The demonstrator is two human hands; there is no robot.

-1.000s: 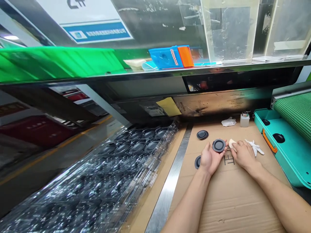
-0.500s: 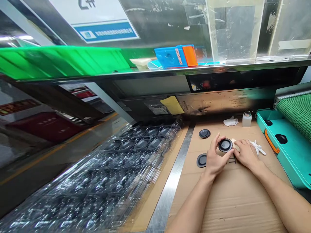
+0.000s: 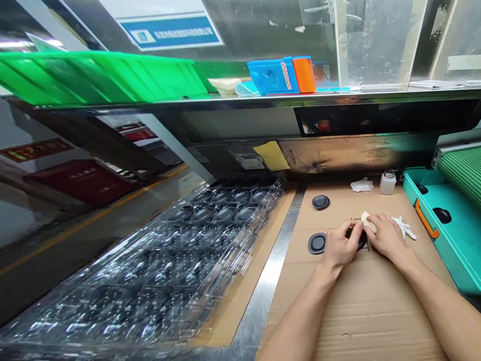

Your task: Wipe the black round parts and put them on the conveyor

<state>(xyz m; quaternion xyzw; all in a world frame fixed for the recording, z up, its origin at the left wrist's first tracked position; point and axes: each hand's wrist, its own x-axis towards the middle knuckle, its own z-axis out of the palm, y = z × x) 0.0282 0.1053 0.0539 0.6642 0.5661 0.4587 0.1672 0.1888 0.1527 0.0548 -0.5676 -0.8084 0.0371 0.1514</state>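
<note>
A black round disc-shaped part lies on the cardboard under my hands, mostly covered by them. My left hand is over its left side, thumb and forefinger pinched together close to the cream pad; what is between them, if anything, is too small to make out. My right hand grips a small cream-coloured pad, folded or wedge-like, at the part's right edge. Left of my hands lies a flat black disc, and farther back another black disc part.
Clear plastic trays with black round parts fill the left. A teal bin with black parts stands right, beside a green conveyor belt. A pump bottle, crumpled white wipe and white glove-like piece lie behind.
The black round part, held up facing me in my left hand before, is now low under both hands. My left fingers have left its rim and closed beside the pad. The view has shifted slightly.
</note>
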